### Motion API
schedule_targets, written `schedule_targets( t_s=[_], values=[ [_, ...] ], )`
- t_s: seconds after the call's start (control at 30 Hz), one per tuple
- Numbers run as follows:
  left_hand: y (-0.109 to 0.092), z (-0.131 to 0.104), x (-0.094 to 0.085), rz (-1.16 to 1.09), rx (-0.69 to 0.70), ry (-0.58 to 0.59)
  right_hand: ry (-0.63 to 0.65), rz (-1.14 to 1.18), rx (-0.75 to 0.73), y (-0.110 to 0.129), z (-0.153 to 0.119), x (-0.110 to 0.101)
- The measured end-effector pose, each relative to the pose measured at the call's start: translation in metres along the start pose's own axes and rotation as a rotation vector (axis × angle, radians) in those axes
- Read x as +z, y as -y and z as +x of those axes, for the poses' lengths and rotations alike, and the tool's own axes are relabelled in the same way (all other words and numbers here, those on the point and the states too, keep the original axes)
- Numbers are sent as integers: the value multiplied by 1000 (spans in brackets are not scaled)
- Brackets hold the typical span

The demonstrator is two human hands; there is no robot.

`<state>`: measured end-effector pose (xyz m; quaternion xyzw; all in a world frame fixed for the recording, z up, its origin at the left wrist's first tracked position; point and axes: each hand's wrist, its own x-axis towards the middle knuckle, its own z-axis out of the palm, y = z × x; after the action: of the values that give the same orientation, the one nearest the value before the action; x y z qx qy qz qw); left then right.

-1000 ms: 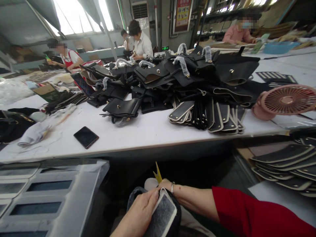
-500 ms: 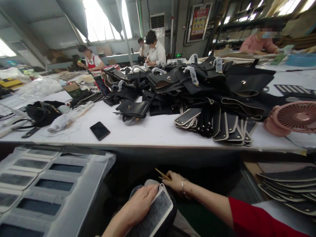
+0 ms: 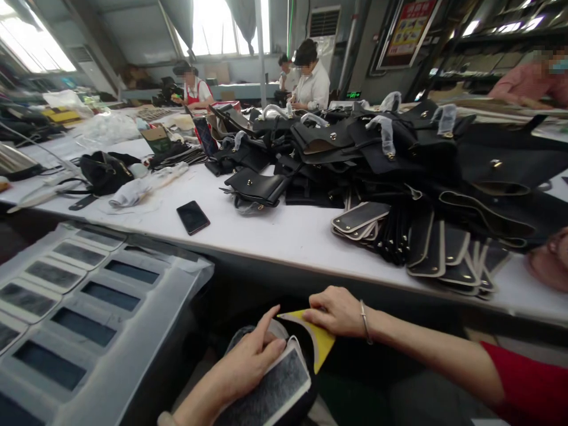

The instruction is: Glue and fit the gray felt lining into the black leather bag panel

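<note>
My left hand rests on a dark grey, white-edged flat piece lying on a rounded black form in my lap, index finger stretched out. My right hand, with a bracelet at the wrist and a red sleeve behind, holds a yellow flat scraper pressed against the top edge of that piece.
A long white table runs in front, bearing a black phone, a heap of black bags and a stack of flat black pieces. On the left, rows of dark pieces lie on a white sheet. Other people work at the far tables.
My right hand has come down with the yellow scraper, turning it flat against the piece. My view has swung left, so the pink fan has nearly left the frame.
</note>
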<state>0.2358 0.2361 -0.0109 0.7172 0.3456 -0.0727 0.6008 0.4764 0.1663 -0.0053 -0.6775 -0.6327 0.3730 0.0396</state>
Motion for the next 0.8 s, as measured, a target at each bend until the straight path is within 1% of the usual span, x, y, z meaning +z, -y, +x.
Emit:
schedule_targets(
  t_s=[0.03,0.1,0.23,0.37,0.47,0.53,0.67,0.8],
  values=[
    [1,0,1,-5,-1,-1,-52,-78,-46,3,4,-2],
    [2,0,1,-7,-1,1,-95,-199,-155,8,12,-7],
    [-4,-2,0,43,13,-1,-103,-356,-351,18,23,-13],
    [-9,-4,-2,121,3,-7,-98,-438,-461,24,30,-15],
    [-10,-5,-3,183,-45,-18,-84,-474,-504,26,32,-14],
    [-10,-5,-3,195,-49,-13,-73,-494,-512,27,33,-13],
    [-11,-5,-3,196,-20,-2,-46,-523,-506,29,32,-11],
    [-12,-6,-2,190,54,-4,-19,-542,-484,33,29,-11]
  ],
)
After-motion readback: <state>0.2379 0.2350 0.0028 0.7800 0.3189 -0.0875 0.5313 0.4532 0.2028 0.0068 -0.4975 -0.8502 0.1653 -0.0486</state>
